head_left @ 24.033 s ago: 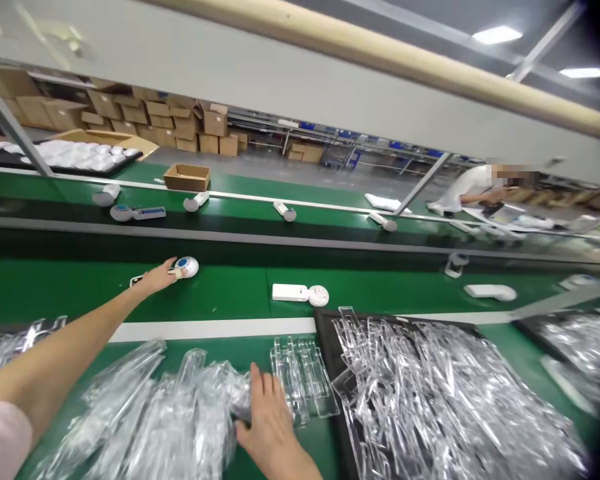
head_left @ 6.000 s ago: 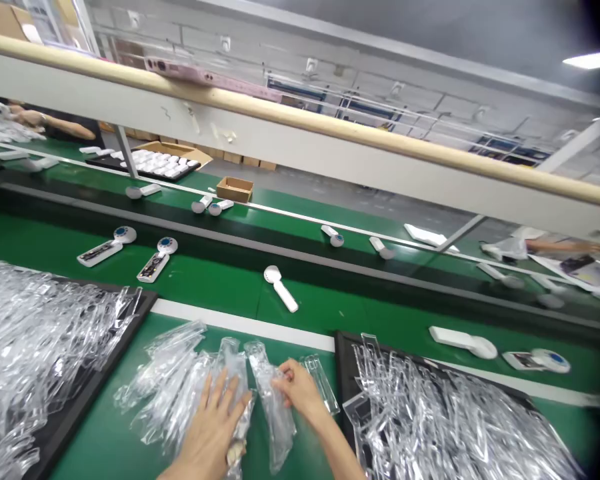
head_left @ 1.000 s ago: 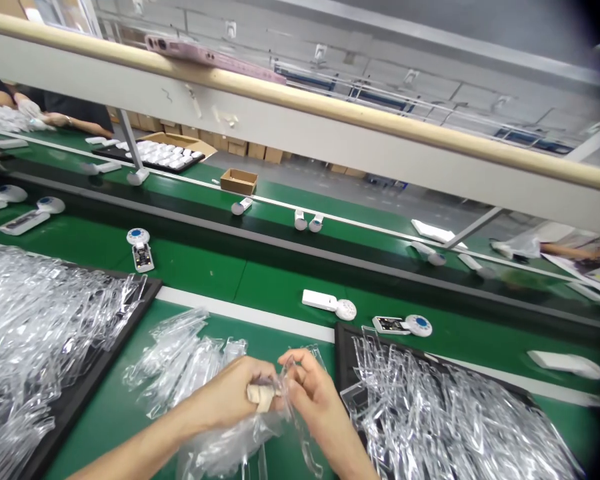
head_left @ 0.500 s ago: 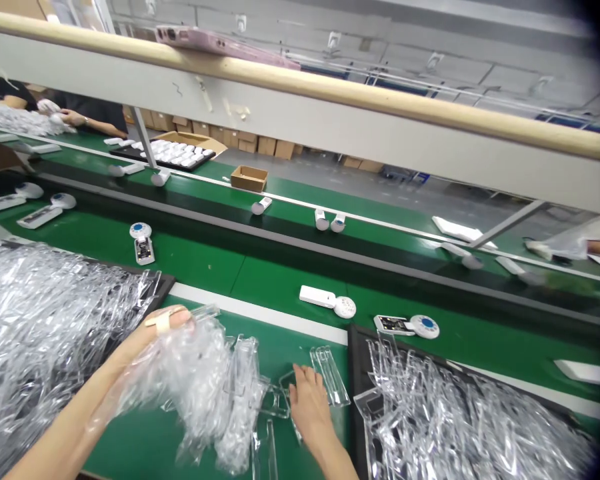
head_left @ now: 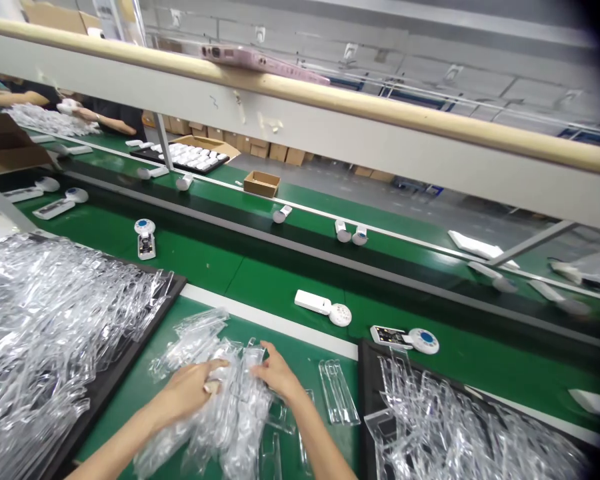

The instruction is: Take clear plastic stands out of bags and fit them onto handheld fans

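Touching clear bags [head_left: 247,420] between left tray [head_left: 123,353] and right tray [head_left: 365,400].
Curling left hand [head_left: 190,389], grip unclear; spreading right hand [head_left: 276,373], thumb and finger apart, at far end.

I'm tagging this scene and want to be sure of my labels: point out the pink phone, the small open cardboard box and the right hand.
Pink phone [head_left: 260,63]: head view, middle of its side.
Cardboard box [head_left: 258,190]: head view, front wall.
Right hand [head_left: 279,373]: head view, back.

Cardboard boxes [head_left: 295,157] on grey floor [head_left: 325,179]; pale surface behind [head_left: 410,50], probably wall [head_left: 410,50].
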Available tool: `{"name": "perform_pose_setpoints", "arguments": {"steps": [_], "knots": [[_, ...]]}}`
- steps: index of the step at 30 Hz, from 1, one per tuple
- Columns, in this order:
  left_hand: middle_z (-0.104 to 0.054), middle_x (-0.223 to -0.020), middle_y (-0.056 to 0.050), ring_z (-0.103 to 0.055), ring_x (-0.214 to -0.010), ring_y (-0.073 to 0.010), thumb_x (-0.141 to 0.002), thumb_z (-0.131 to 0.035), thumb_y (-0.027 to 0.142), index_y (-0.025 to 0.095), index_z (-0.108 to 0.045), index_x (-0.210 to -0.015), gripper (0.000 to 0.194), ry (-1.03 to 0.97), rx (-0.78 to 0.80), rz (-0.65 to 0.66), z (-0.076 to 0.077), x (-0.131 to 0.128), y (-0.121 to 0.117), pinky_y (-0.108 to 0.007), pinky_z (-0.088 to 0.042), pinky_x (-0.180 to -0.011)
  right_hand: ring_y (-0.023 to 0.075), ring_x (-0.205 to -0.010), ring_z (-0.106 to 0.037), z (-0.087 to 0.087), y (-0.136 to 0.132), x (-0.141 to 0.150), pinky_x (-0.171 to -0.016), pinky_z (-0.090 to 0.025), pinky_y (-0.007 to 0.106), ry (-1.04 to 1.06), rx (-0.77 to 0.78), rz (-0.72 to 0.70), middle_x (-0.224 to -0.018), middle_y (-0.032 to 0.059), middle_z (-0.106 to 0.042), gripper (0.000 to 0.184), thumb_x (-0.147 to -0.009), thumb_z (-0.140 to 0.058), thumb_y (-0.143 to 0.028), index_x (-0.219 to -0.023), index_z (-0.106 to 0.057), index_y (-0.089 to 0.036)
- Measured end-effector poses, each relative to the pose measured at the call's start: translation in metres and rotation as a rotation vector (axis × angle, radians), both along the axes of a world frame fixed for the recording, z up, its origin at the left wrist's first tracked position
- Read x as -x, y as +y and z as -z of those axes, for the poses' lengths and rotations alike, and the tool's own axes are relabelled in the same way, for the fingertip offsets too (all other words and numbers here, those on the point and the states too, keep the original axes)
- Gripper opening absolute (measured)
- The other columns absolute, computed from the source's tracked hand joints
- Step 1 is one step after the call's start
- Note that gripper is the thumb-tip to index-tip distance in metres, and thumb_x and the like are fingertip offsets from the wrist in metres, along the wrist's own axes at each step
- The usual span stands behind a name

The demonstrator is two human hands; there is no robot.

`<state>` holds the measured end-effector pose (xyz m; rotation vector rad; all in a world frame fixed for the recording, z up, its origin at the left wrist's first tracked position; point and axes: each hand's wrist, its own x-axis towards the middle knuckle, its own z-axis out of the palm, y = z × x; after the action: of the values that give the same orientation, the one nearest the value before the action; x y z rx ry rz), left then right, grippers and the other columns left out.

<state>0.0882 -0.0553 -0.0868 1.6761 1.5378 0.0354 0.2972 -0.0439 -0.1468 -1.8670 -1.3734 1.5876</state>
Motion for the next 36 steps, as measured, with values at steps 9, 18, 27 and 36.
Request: {"name": "perform_pose_setpoints", "arguments": {"steps": [9,18,27,36], "knots": [[-0.065,-0.112,-0.015,-0.058,-0.105,-0.0320,-0.076,-0.046,0.043,0.018,-0.049,-0.130,0.060,0.115,-0.009,0.116,0.014,-0.034,0.007,-0.037,-0.041,-0.084,0.0083,-0.051,-0.052,-0.010,-0.021,-0.041,-0.038,-0.035,0.017,0.376,0.014,0.160,-0.062,-0.0067,-0.051,0.030,-0.062,-0.065,-0.037,-0.081,-0.050,-0.018],[-0.064,-0.064,-0.003,-0.059,-0.064,-0.0198,-0.062,-0.051,0.027,0.018,-0.068,-0.066,0.019,-0.049,0.028,0.126,0.039,-0.064,0.033,-0.026,-0.036,-0.056,0.0135,-0.058,-0.061,-0.015,-0.037,-0.059,-0.059,-0.051,0.029,0.490,-0.028,0.226,-0.061,-0.0023,-0.059,0.036,-0.060,-0.069,-0.047,-0.075,-0.052,-0.018],[-0.050,-0.055,0.002,-0.047,-0.057,-0.0138,-0.077,-0.047,0.037,0.017,-0.056,-0.058,0.029,-0.228,-0.055,0.118,-0.010,-0.047,0.011,-0.024,-0.028,-0.054,0.0115,-0.051,-0.050,-0.052,-0.062,-0.045,-0.054,-0.038,0.025,0.164,-0.295,0.270,-0.056,-0.0036,-0.052,0.013,-0.072,-0.053,-0.026,-0.061,-0.052,-0.020],[-0.066,-0.074,-0.004,-0.061,-0.066,-0.0172,-0.090,-0.037,0.029,0.022,-0.065,-0.092,0.029,-0.154,-0.529,0.362,-0.051,-0.025,-0.013,-0.024,-0.035,-0.058,0.0140,-0.065,-0.051,-0.091,-0.087,-0.043,-0.060,-0.038,0.024,-0.096,-0.524,0.106,-0.071,-0.0010,-0.051,0.020,-0.086,-0.042,-0.025,-0.069,-0.053,-0.022]]}}
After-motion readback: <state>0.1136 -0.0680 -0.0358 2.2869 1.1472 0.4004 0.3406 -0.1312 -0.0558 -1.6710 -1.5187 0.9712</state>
